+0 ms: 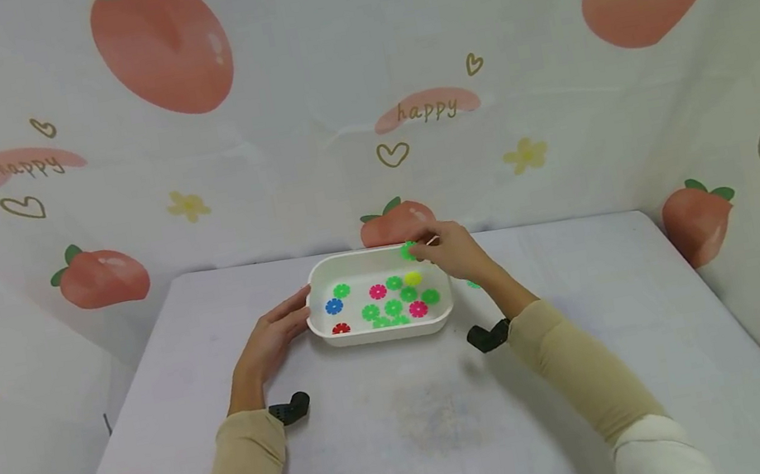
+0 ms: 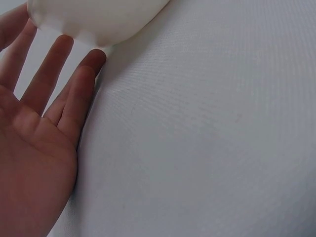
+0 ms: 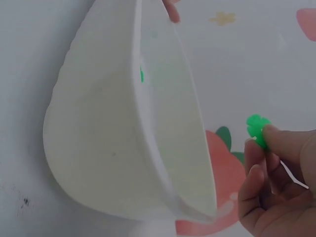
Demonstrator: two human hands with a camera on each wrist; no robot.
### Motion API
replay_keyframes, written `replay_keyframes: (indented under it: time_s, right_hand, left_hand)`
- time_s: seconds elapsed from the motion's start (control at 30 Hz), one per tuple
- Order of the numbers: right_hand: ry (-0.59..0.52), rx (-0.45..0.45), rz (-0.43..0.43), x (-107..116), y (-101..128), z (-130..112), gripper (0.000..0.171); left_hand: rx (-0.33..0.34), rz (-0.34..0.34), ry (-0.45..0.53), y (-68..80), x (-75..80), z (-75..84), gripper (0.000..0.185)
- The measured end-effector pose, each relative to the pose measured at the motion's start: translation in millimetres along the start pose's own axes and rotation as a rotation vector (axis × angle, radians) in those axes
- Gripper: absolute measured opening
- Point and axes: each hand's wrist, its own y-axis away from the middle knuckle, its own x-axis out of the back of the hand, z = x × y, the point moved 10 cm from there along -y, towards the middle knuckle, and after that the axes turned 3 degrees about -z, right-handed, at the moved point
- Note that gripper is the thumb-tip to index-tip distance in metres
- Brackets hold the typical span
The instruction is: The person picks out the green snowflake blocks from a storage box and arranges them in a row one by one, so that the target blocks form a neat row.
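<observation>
A white oblong tray [image 1: 381,336] sits on the table with several flower-shaped plastic discs inside, mostly green [image 1: 393,308], plus pink [image 1: 377,292], blue [image 1: 334,306], yellow [image 1: 413,278] and red [image 1: 341,328] ones. My left hand [image 1: 272,346] rests against the tray's left end, its fingers extended along the outer wall; the left wrist view shows the fingertips right at the tray [image 2: 98,22]. Over the tray's back right corner, my right hand [image 1: 453,250] pinches a green flower-shaped disc [image 3: 256,129] between thumb and fingers, above the rim.
Another green disc [image 1: 473,283] lies on the white table [image 1: 398,435] to the right of the tray, partly hidden by the right forearm. A printed cloth [image 1: 306,157] with peaches hangs behind the table and along both sides.
</observation>
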Motion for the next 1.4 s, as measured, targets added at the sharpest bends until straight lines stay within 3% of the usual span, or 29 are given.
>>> replay_keyframes:
  time_s: [0.2,0.57,1.23,1.4]
  right_hand:
    - [-0.076,-0.019,0.025,9.2,6.1,10.5,0.022]
    - [-0.193,-0.052,0.079,22.0,17.1,44.3,0.028]
    - [-0.162,-0.140,0.156,46.1,47.4,87.2,0.028]
    - [-0.102,-0.147,0.169,51.0,53.7,103.2,0.028]
  left_hand:
    - [0.003,-0.014,0.008,7.2,-4.7,9.2,0.052]
    - [0.005,-0.021,0.008,8.6,-6.0,9.0,0.052]
    - [0.020,-0.019,0.000,7.9,-6.4,9.1,0.052]
    - [0.018,-0.016,0.011,9.1,-6.2,11.2,0.053]
